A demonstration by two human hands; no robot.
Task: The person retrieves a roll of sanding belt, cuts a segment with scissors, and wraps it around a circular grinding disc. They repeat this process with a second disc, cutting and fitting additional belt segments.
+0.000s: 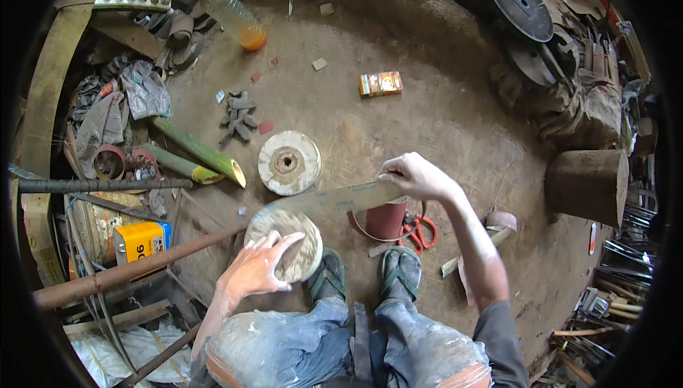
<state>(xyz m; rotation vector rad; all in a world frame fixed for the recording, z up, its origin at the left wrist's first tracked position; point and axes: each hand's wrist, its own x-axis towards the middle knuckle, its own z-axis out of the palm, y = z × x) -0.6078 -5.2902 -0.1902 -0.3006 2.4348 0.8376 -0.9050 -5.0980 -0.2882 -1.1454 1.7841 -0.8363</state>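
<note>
My left hand (263,263) is closed around a thick, round, pale wheel (297,245), thumb across its face and fingers along its side. From that wheel's far edge a strip of sandpaper (334,199), its tan printed back showing, stretches to the right. My right hand (414,176) pinches the strip's right end. Just below that hand stands a reddish roll of sandpaper (386,218), partly hidden, with a loose curl of strip beside it. Red-handled scissors (421,233) lie against the roll. A second pale wheel (289,163) with a centre hole lies flat on the ground beyond the strip.
Green bamboo pieces (203,151), a yellow can (142,244) and a rusty bar (142,268) are at left. Farther off are a plastic bottle (235,18), grey chunks (239,115) and a small box (380,84). A wooden block (587,187) and a dark disc (521,6) sit right.
</note>
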